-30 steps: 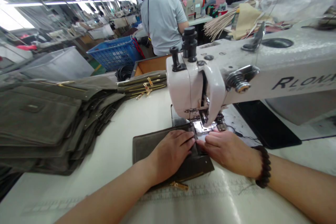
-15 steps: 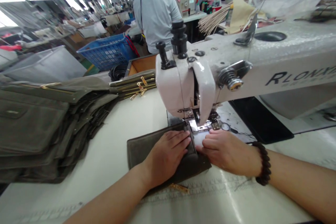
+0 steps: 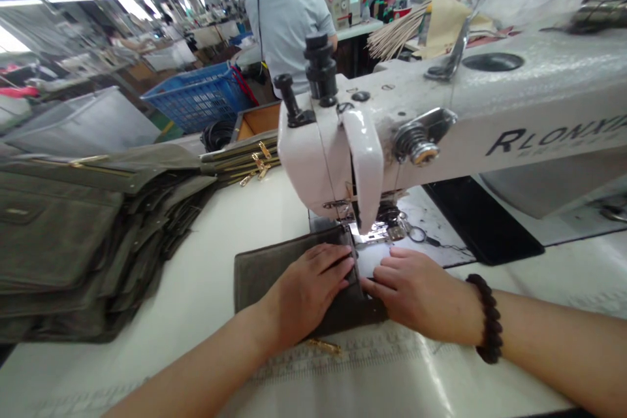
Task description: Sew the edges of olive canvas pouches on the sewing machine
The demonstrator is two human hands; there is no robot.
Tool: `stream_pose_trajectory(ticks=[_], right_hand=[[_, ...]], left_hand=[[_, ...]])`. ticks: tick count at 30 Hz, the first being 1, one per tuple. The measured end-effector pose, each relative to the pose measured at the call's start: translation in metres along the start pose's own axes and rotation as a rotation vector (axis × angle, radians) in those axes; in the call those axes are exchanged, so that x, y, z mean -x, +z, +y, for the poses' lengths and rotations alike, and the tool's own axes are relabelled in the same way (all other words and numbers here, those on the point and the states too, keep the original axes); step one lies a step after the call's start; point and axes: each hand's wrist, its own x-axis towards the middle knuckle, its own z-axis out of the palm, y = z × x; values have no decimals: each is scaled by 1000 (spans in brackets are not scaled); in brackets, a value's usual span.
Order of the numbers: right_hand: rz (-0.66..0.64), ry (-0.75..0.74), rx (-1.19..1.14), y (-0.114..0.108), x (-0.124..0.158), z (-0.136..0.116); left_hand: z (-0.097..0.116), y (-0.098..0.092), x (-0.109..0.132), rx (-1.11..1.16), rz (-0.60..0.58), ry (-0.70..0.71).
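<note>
A dark olive fabric piece (image 3: pixel 269 268), looking like part of a bag or wallet, lies on the sewing table with its far right corner at the presser foot (image 3: pixel 365 235) of a white sewing machine (image 3: pixel 323 157). My left hand (image 3: pixel 313 284) rests flat on the piece, fingers stretched out towards the seam along its right edge. At that edge my right hand (image 3: pixel 411 287) has its fingers curled, the thumb and forefinger closed on the fabric; their tips are partly hidden. A gold zipper pull (image 3: pixel 324 345) shows at the near edge of the piece.
A stack of olive bag pieces (image 3: pixel 63 228) covers the table's left. More pieces with gold zipper pulls (image 3: pixel 259 166) lie behind the machine head. A black slab (image 3: pixel 482 219) lies under the machine arm. Beyond are a blue basket (image 3: pixel 196 98) and a person (image 3: pixel 289 26).
The view has shifted slightly, so the machine appears a little further left. My right hand sits slightly lower along the fabric edge; my left hand stays flat on the piece.
</note>
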Motion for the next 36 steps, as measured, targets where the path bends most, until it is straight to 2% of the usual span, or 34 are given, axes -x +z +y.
stream_pose_trajectory(ticks=[6,9,15,25,31,33,36], right_hand=[[-79,-3,-51,-6,-2,0],[-98,8,-57,-8,-2,1],[-14,-1,-6,-5,1,3],[40,115,-55,-7,-7,11],[74,270,-69,-13,-1,10],[72,223,-55,-18,1,10],[-47,95,-75,-26,1,9]], left_hand=[[8,6,1,-11,-19,-37],[12,10,3,-12,-75,-80],[15,16,6,-54,-135,-131],[-6,17,-10,-10,-102,-117],[-19,10,-17,-137,-110,18],[-19,7,-17,-127,-132,41],[-10,3,-14,-22,-129,-5]])
